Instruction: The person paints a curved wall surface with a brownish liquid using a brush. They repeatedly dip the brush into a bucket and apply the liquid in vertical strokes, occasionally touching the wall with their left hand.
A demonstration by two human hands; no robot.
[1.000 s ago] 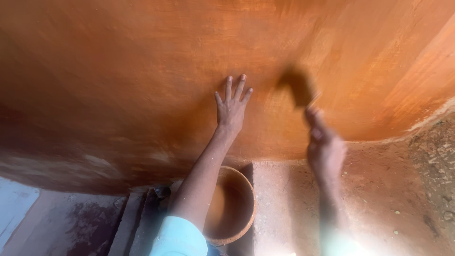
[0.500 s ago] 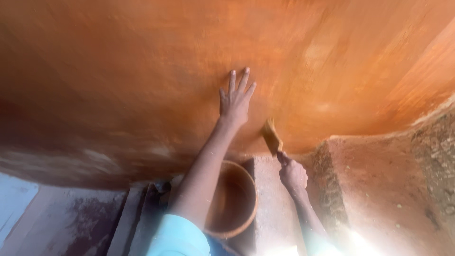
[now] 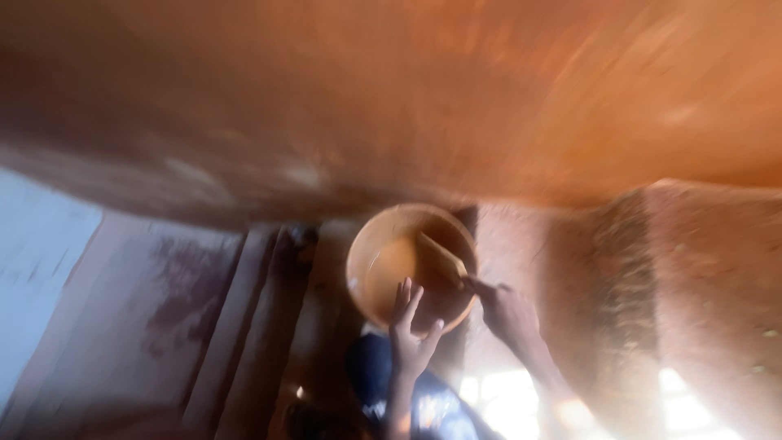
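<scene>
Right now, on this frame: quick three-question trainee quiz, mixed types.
1. True or false: the right hand holds a brush whose tip is inside the bowl.
2. The left hand is: A) flat on the orange wall, B) open, fingers spread, at the bowl's near rim, C) gripping the brush.
3. What colour is the liquid in the bowl?

Key: 1 true; 2 B; 3 orange-brown, like the wall.

Two hands are counted, left hand [image 3: 410, 332] and right hand [image 3: 507, 312]; one bowl [image 3: 371, 265], one brush [image 3: 444, 256].
</scene>
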